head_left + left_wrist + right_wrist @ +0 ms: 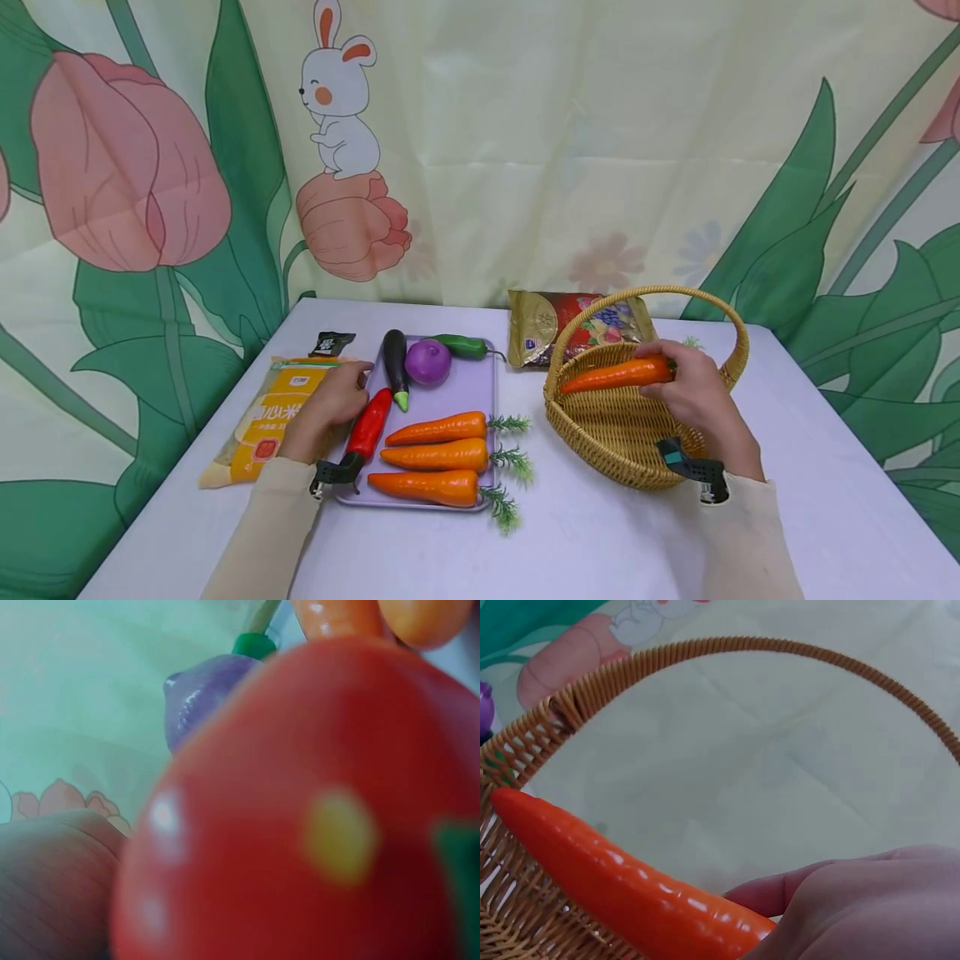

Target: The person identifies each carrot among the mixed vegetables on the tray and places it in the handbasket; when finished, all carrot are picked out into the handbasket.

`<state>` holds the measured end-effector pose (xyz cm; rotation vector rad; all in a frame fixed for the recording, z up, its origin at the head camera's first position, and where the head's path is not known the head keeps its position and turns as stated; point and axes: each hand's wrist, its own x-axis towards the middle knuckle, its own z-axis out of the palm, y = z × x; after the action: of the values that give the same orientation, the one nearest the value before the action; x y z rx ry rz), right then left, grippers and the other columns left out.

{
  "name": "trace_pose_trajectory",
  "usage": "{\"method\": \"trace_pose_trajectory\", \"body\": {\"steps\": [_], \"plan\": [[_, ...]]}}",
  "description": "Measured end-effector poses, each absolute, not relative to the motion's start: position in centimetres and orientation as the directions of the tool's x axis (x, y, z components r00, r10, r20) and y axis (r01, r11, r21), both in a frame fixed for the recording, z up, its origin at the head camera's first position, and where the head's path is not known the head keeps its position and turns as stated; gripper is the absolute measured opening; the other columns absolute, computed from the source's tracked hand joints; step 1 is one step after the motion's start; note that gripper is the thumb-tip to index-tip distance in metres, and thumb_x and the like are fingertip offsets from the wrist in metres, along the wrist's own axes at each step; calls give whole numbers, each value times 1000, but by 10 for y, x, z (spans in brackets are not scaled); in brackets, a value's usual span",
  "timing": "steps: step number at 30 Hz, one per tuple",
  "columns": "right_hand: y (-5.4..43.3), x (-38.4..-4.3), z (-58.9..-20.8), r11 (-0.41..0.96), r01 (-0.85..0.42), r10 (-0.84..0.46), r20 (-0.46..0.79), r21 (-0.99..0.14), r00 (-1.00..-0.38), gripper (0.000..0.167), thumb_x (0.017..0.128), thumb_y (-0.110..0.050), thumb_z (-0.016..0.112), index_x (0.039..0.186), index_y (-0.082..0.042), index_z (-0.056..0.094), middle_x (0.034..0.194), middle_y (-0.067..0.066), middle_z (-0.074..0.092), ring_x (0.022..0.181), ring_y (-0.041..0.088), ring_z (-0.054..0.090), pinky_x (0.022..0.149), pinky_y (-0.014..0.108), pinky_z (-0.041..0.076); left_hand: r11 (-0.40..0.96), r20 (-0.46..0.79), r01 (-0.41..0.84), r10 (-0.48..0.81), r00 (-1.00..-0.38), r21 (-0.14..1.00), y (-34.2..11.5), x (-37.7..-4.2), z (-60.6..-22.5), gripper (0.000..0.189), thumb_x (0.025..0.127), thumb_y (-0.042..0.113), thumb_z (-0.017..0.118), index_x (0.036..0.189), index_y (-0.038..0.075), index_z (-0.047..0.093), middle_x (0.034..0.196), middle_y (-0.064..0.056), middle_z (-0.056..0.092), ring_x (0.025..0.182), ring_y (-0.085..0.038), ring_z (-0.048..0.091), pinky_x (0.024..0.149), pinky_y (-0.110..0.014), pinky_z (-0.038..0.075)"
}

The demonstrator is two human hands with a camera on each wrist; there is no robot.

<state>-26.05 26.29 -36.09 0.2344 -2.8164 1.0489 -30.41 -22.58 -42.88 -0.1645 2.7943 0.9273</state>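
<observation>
My right hand (686, 383) grips an orange-red carrot (611, 375) by its thick end. The carrot lies across the mouth of a wicker basket (600, 454), its tip toward the left rim; a bit of green frond shows behind my fingers. In the right wrist view the carrot (622, 877) slants below the basket's arched handle (742, 645). My left hand (330, 404) is at the left rim of a lilac tray (435, 404), beside a red chili pepper (369, 425); its fingertips are partly hidden. That pepper (300, 810) fills much of the left wrist view.
On the tray are an eggplant (394, 367), a purple onion (428, 362), a green chili (461, 346) and three carrots (435, 456). A yellow food bag (277, 408) and small black packet (331, 342) lie left. A gold-red package (536, 329) lies behind the basket.
</observation>
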Motion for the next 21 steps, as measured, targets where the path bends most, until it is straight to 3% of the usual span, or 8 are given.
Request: {"method": "trace_pose_trajectory", "body": {"steps": [11,21], "plan": [[260,-278,-383,782,-203,-176,104,-590,-979,46,83,15,64,126,0,62,121,26,60,104,41,54,95,59,46,810,-200,-142,-31,-979,569,-227,-304,-429,59,93,1,59,150,1,45,119,-20,61,103,-32,57,84,-38,54],[258,-280,-386,791,-173,-157,78,-587,-985,42,95,5,62,136,-2,60,140,28,52,122,47,49,105,67,37,798,-229,-174,-46,-972,577,-225,-302,-427,60,93,1,60,151,1,45,121,-21,61,104,-32,57,83,-37,55]]}}
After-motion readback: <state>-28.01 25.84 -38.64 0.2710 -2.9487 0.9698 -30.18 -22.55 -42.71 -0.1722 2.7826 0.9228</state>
